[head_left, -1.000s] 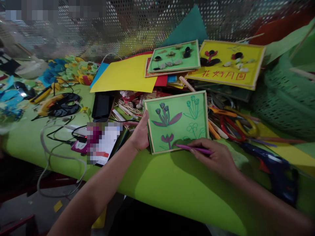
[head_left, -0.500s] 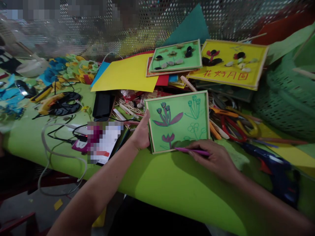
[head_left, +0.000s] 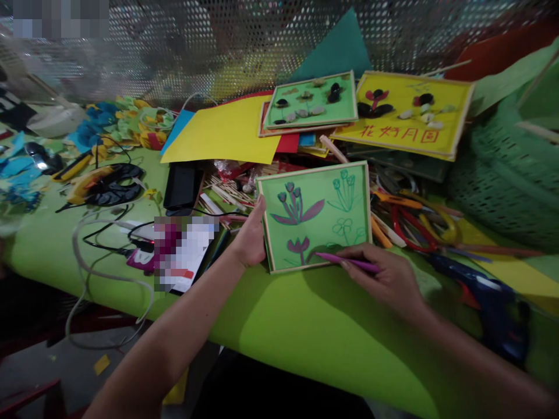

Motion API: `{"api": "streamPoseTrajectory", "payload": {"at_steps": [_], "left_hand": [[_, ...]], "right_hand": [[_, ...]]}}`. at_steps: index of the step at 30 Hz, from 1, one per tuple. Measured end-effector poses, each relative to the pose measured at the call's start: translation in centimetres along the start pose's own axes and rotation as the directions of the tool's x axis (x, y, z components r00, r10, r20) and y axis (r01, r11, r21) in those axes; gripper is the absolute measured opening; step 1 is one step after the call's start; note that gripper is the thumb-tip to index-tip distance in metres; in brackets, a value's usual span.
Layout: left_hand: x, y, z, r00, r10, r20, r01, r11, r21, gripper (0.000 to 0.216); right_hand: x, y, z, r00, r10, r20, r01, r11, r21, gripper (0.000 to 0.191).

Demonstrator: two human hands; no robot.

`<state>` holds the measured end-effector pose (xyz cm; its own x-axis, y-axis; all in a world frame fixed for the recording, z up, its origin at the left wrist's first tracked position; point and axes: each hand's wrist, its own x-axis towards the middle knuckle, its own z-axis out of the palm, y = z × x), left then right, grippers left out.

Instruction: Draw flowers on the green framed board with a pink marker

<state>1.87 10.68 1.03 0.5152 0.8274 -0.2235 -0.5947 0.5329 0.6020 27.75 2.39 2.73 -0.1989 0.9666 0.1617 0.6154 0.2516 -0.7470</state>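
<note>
A green picture panel [head_left: 318, 230] with a thin wooden frame tilts up in front of me. Purple-filled flowers with green outlines cover its left half; the flowers on the right half are green outline only. My left hand [head_left: 252, 235] grips the panel's left edge, thumb in front and the other fingers hidden behind it. Between the thumb and fingers of my right hand [head_left: 384, 276] is a purple marker [head_left: 349, 262], its tip at the panel's lower part, just right of the lower purple flower's stem.
Behind the panel are two framed stone pictures, one green [head_left: 312, 105] and one yellow [head_left: 410, 116]. Scissors [head_left: 414, 230], a blue glue gun [head_left: 484, 302] and a green basket [head_left: 506, 169] lie to the right. A phone [head_left: 196, 256] and a white cable [head_left: 76, 273] are at the left.
The marker tip has moved slightly right and up, from beside the lower flower's stem, with my right hand. My left hand and the panel stay nearly in place.
</note>
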Motion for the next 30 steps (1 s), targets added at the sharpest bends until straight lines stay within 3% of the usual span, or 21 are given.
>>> {"api": "streamPoseTrajectory", "payload": {"at_steps": [7, 13, 21, 30], "left_hand": [[0.09, -0.05, -0.16, 1.0, -0.007, 0.013, 0.007, 1.0, -0.011, 0.075], [0.03, -0.05, 0.12, 1.0, -0.002, -0.011, 0.002, 1.0, -0.006, 0.074], [0.07, -0.18, -0.12, 0.999, 0.012, 0.053, -0.011, 1.0, -0.026, 0.074], [0.02, -0.2, 0.2, 1.0, 0.021, -0.021, -0.021, 1.0, 0.003, 0.072]], "right_hand": [[0.13, -0.3, -0.08, 1.0, 0.0, -0.031, 0.001, 1.0, 0.029, 0.015], [0.09, -0.32, 0.06, 1.0, 0.008, 0.017, -0.009, 1.0, 0.028, 0.015], [-0.02, -0.25, 0.28, 0.997, -0.008, 0.078, 0.007, 1.0, 0.016, 0.016], [0.3, -0.21, 0.1, 0.988, -0.052, 0.145, 0.054, 0.998, -0.015, 0.017]]}}
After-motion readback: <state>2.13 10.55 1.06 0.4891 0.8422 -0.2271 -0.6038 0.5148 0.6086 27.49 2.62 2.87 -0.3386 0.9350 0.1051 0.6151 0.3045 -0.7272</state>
